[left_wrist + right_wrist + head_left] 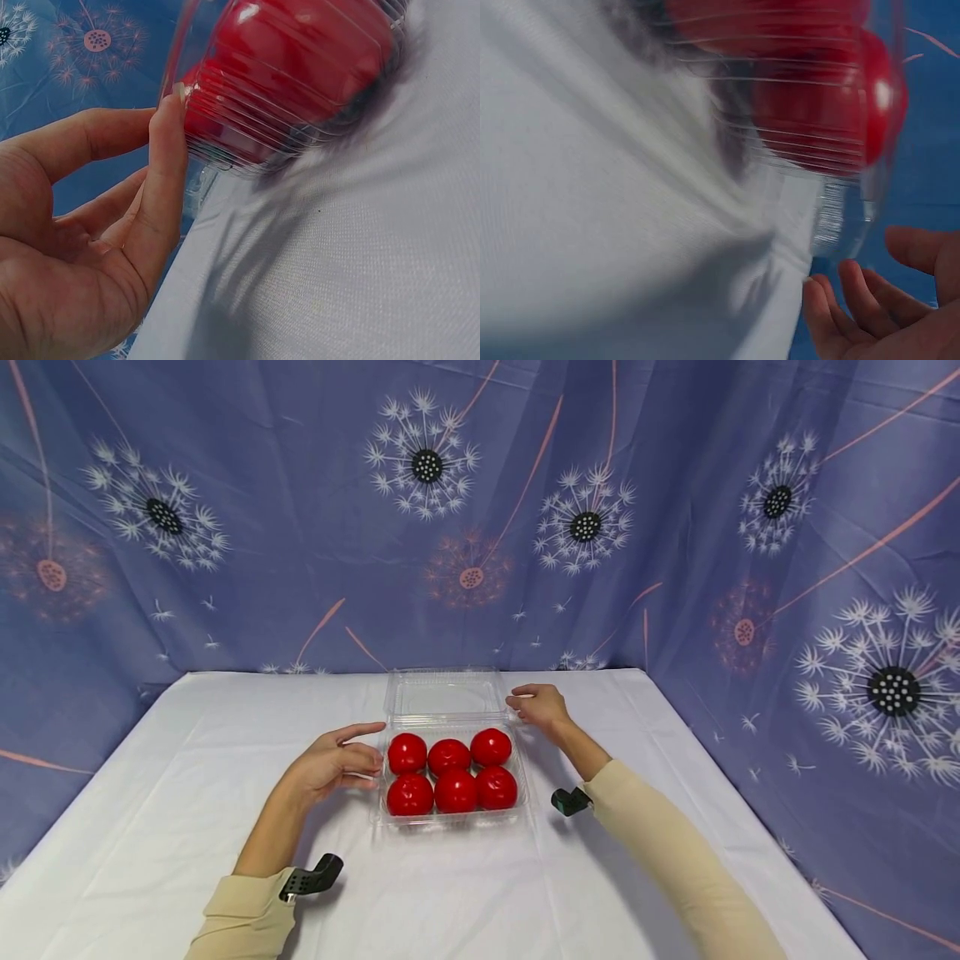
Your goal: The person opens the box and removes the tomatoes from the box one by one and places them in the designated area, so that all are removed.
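In the head view a clear plastic clamshell container [453, 821] lies on the white cloth, its lid [442, 697] folded back away from me. Several shiny red tomatoes [456, 791] fill the base in two rows. My left hand [330, 766] is at the base's left side with fingers spread; the left wrist view shows fingertips [171, 112] against the ribbed wall [247, 124]. Beside the lid's near right corner is my right hand [542, 705], fingers loosely bent. In the right wrist view its fingertips [849, 270] are near the lid's edge [840, 217], holding nothing; contact is unclear.
A white cloth [187, 802] covers the table. Behind it and along the right hangs a blue curtain [300, 527] with dandelion prints. Black wrist-worn devices sit on the left cuff [315, 877] and right cuff [570, 801].
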Demonstrator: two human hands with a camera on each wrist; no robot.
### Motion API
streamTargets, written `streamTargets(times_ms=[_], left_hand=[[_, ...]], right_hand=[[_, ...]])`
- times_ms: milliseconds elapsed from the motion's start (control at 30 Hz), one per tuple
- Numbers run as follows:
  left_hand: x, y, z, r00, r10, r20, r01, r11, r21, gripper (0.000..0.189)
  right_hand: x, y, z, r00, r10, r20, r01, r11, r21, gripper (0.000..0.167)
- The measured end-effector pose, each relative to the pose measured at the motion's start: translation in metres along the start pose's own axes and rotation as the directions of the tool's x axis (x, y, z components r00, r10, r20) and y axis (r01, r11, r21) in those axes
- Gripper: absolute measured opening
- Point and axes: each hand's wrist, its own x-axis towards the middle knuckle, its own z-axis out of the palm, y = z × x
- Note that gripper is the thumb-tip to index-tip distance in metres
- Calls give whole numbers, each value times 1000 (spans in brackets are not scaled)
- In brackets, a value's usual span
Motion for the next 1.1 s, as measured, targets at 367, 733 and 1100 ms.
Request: streamTargets(times_ms=[367,733,1100], left_hand=[[0,2,0,1000,-9,-17,9,1000,24,76],[-2,2,1,999,-23,-26,23,1000,13,79],[-1,1,0,999,-26,-41,27,1000,9,80]], right_hand=[[-17,-27,-7,994,-97,59,94,995,44,50],[-35,-53,13,974,-155,167,153,988,24,56],[-51,-64,47,935,-256,246,269,963,-21,56]])
